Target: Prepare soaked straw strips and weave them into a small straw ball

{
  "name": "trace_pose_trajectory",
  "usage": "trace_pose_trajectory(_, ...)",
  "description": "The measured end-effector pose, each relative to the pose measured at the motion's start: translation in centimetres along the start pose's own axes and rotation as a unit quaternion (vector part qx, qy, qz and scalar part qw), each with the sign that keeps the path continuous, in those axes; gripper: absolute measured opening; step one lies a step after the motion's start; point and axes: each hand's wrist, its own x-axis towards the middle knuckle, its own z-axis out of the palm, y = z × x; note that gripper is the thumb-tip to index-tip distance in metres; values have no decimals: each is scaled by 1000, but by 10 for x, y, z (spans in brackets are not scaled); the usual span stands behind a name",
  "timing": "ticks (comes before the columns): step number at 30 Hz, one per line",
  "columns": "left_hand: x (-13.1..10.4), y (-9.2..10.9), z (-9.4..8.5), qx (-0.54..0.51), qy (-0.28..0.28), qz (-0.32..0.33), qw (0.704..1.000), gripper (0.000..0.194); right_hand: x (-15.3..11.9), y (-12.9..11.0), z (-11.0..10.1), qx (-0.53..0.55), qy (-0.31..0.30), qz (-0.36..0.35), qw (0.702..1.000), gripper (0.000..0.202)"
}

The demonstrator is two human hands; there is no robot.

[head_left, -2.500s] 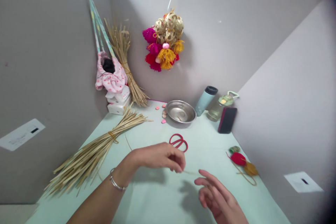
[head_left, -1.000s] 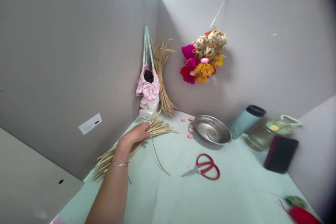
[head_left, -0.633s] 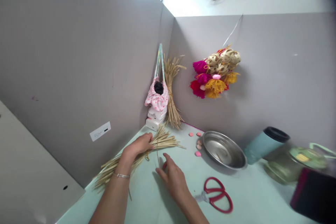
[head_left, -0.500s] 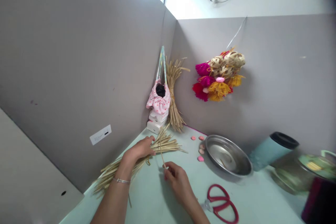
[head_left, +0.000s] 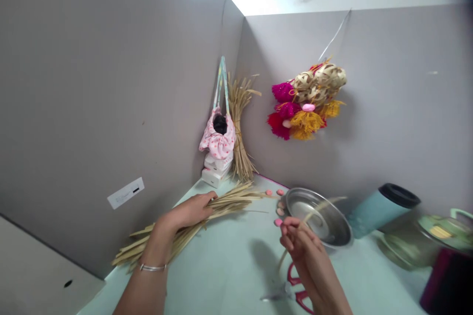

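Note:
My left hand [head_left: 195,209] is wrapped over the middle of a bundle of dry, straw-coloured strips [head_left: 236,199] lying on the table. Between the fingertips of my right hand [head_left: 301,241] is one loose strip [head_left: 318,208], pinched above the table. Its upper end reaches across the steel bowl [head_left: 295,202], and its lower end hangs below my fingers. Beneath my right hand lies a pair of red-handled scissors [head_left: 291,275], partly hidden by the hand and wrist.
Pink and reddish pieces [head_left: 278,222] lie left of the bowl. A teal tumbler [head_left: 380,211] and a green lidded pot [head_left: 410,241] stand to the right. Another strip bundle [head_left: 242,133] leans in the corner beside a pink cloth bag [head_left: 218,140]. Tasselled woven balls [head_left: 308,103] hang on the partition.
My right hand has moved right and drawn the strip away from the bundle, over the scissors and bowl. My left hand stays on the bundle. The view has shifted slightly.

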Motion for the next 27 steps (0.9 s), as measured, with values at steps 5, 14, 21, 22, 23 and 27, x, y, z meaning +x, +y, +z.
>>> trace_pose_trajectory(5, -3, 14, 3, -19, -27, 34, 999, 30, 3, 11, 9, 10, 47, -16, 999, 45)
trace_pose_trajectory(14, -4, 26, 7, -19, -52, 41, 998, 29, -2, -5, 4, 15, 100, -67, 993, 44)
trace_pose_trajectory(21, -3, 28, 8, -24, -63, 55, 996, 30, -4, 0, 12, -30, 96, -62, 993, 41)
trace_pose_trajectory(22, -3, 27, 9, -24, -64, 53, 996, 31, -4, 0, 12, -32, 105, -65, 992, 40)
trace_pose_trajectory(23, -2, 25, 9, -23, -64, 50, 996, 32, -4, -2, 11, -32, 116, -68, 990, 39)
trace_pose_trajectory(27, 0, 18, 8, -15, -57, 41, 997, 32, -3, -27, -16, -11, 176, -150, 973, 37)
